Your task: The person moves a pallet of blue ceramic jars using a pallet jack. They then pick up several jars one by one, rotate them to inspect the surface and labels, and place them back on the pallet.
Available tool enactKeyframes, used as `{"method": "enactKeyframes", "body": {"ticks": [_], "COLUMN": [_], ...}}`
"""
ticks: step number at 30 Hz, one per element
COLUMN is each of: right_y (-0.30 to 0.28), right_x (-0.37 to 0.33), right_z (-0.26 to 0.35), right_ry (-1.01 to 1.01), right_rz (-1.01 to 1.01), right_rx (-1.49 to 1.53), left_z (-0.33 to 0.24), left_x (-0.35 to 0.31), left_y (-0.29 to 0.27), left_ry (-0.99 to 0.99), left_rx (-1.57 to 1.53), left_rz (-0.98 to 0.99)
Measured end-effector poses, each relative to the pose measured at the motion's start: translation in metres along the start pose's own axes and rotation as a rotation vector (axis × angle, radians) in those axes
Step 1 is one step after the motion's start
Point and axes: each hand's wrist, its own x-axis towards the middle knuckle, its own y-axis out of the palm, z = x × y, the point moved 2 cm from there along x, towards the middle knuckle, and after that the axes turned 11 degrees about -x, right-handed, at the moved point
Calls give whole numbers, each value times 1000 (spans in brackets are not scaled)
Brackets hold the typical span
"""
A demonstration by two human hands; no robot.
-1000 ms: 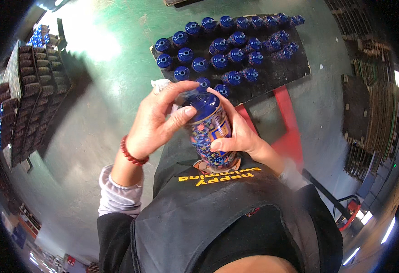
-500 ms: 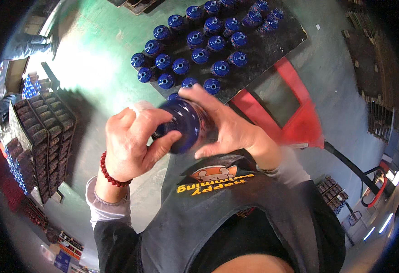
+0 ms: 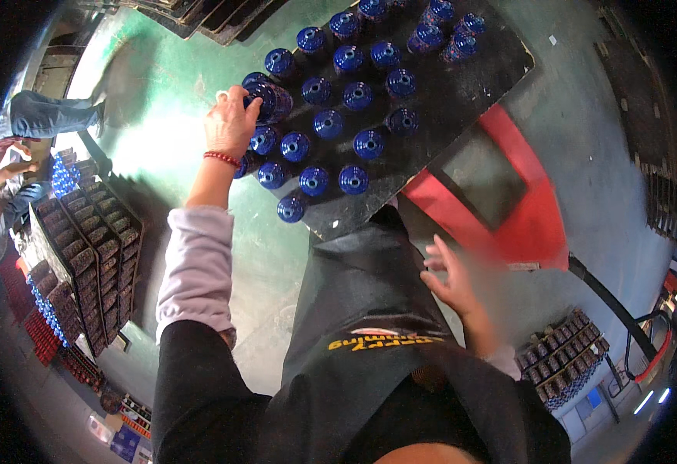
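My left hand reaches out over the far left side of a black board. Its fingers are closed round the top of a blue, dome-topped cylinder, held among others of its kind. Part of this cylinder is hidden by the hand. Several matching blue cylinders stand upright on the board, each with a glossy ringed top and a small hole in the middle. Close to my apron, my right hand hangs in the air with fingers apart, holding nothing.
A red pallet jack with a black handle stands by the board's right side. Tall stacks of patterned cylinders rise at left, with a person's legs beyond. Another stack is at lower right. Dark boards lie at the top.
My left hand has carried the blue cylinder from in front of my body out to the far left of the board. My right hand has let go and drawn back toward me.
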Motion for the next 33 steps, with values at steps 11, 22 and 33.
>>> {"method": "enactKeyframes", "body": {"ticks": [11, 22, 33], "right_y": [1, 16, 24], "right_x": [5, 11, 11], "right_z": [-72, -100, -113], "right_ry": [19, 85, 54], "right_rz": [-40, 26, 31], "right_rx": [-25, -65, -145], "left_z": [57, 71, 58], "left_x": [25, 23, 30], "left_y": [143, 198, 194], "left_ry": [-405, -484, -290], "left_rx": [76, 126, 259], "left_rz": [174, 245, 224]}}
